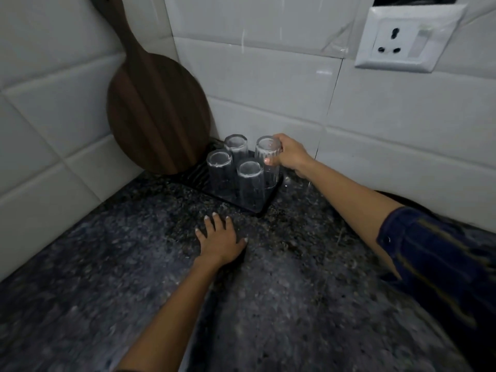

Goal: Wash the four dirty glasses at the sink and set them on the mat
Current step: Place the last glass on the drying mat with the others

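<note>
Clear ribbed glass is what my right hand (288, 157) is wrapped around: the fourth glass (268, 162), upside down, base up and mouth down, its long axis upright with perhaps a slight lean that I cannot be sure of. My fingers curl round its upper part, the thumb (268, 161) pressed on the side facing me. Its mouth sits at the right rear corner of the black mat (261, 206); whether the rim is fully resting there I cannot tell through the blur.

On the same mat stand three more glasses, all inverted and upright: one at the back (236, 147) just left of the one I hold, one at the left (219, 170), and one at the front (250, 183) nearest me. They stand close together, nearly touching.

My left hand (220, 241) lies flat on the counter just in front of the mat, fingers spread and straight, gripping nothing.

Behind and left of the mat a dark wooden board (155, 116) with a long handle leans in the corner of the white tiled wall (268, 84). Up and to the right of the mat a white wall socket (408, 38) is fixed to the tiles. The mat rests on a dark speckled stone counter (134, 251). A dark blue striped sleeve (434, 253) covers my right upper arm.
</note>
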